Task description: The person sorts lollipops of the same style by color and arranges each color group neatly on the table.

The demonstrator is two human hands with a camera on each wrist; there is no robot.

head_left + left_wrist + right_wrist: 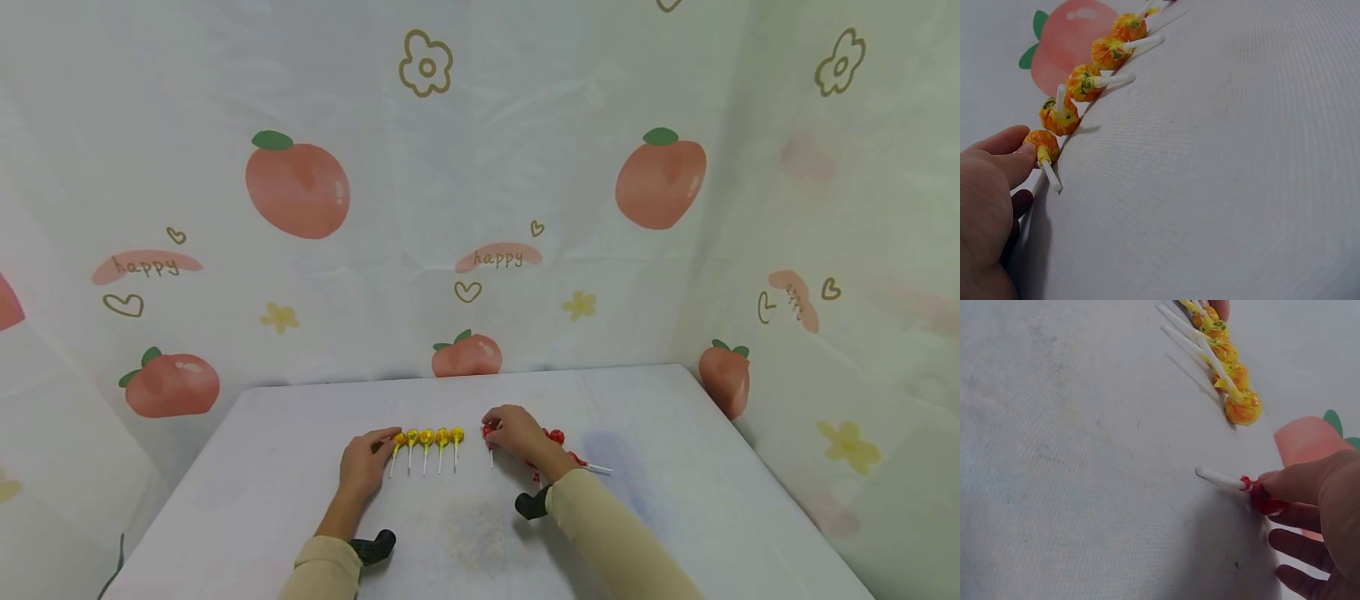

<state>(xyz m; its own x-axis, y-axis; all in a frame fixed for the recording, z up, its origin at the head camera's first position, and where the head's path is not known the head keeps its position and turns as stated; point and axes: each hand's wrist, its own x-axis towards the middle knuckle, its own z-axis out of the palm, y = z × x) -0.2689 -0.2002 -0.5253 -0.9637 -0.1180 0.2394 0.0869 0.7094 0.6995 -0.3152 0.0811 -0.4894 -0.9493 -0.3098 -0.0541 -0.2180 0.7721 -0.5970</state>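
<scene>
Several yellow lollipops lie side by side in a row on the white table, sticks toward the person. At the row's left end my left hand pinches the head of the outermost yellow lollipop between thumb and forefinger. Right of the row, my right hand pinches a red lollipop by its wrapped head; its white stick points toward the person. More red lollipops lie loosely behind and beside the right wrist, partly hidden by the hand and forearm.
The white-covered table ends at a back edge against a curtain printed with peaches and flowers. One red lollipop's stick points right, beyond the right forearm. Black bands circle both wrists.
</scene>
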